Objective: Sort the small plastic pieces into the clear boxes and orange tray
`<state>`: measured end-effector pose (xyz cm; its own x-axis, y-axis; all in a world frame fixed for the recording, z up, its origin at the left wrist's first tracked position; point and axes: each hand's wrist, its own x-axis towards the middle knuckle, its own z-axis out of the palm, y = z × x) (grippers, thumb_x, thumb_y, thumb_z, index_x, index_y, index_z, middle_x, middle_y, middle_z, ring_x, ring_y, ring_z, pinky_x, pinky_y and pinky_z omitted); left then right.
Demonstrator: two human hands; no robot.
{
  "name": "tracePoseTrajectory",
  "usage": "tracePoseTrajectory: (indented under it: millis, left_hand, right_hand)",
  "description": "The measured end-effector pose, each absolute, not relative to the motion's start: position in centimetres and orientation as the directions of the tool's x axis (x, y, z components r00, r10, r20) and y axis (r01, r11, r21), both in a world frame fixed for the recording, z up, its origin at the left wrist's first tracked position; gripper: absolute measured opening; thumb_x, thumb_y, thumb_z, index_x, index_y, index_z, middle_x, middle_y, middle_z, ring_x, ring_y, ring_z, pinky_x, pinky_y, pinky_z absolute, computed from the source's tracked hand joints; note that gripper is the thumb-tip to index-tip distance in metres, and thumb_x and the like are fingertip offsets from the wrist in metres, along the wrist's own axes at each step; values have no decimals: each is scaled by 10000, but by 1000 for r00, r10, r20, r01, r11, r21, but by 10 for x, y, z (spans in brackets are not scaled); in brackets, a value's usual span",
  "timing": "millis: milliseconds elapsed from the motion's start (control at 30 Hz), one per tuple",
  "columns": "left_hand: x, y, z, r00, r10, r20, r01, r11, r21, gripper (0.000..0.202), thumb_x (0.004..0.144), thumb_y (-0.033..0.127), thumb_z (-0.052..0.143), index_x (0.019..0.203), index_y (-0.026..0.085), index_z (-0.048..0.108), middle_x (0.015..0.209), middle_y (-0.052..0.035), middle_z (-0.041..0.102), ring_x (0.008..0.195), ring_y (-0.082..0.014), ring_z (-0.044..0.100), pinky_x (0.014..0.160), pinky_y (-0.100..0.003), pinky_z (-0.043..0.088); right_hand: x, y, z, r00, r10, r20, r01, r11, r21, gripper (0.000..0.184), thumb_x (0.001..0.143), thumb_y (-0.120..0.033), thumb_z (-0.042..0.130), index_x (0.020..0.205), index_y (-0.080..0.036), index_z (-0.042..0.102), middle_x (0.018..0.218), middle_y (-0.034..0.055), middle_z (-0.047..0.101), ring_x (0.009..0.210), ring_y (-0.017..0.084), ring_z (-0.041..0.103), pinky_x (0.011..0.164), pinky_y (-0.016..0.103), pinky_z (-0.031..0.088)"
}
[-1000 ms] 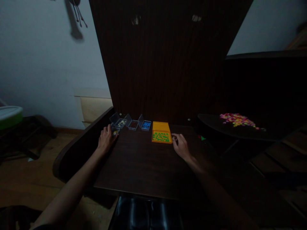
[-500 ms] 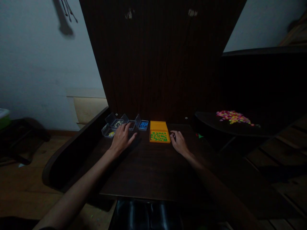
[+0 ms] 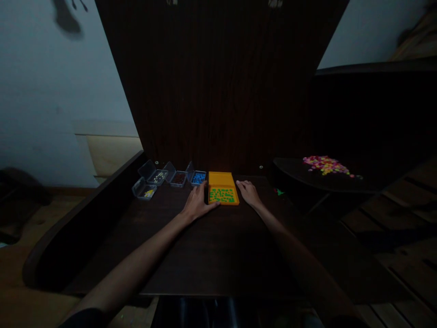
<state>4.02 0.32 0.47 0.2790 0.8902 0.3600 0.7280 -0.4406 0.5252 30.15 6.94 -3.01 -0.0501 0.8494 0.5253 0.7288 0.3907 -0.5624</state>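
An open orange box [image 3: 228, 203] of green pieces [image 3: 221, 196] sits near the middle of the desk's [image 3: 218, 255] back edge. The left hand [image 3: 197, 203] is spread around its front left corner, thumb apart from fingers; the right hand [image 3: 249, 193] lies just by its right side, and whether it grips anything I can't tell. Four open clear boxes [image 3: 170, 173] stand toward the desk's back left corner.

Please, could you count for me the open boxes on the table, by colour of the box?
Clear boxes: 4
Orange box: 1
Total: 5 open boxes
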Motion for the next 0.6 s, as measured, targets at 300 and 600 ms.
tracePoseTrajectory:
  millis: [300,600]
  left_hand:
    - [41,6,-3,343,875,341,692,-481,538,859,761,521,683,1433,178,272,1341,-173,510,1220,-346,482,1020,-523,397]
    - [40,7,-2,361,884,297,673,-468,573,859,774,490,684,1444,185,240,1401,-158,481,1279,-338,430,1066,-518,346]
  right_hand:
    - [297,91,-30,-52,910,412,608,356,-710,319,899,-388,490,867,-186,734,922,91,726,867,225,660,823,351,498]
    - [301,93,-34,19,943,332,451,288,-844,228,774,-287,595,908,-158,728,876,81,748,787,213,672,750,341,532]
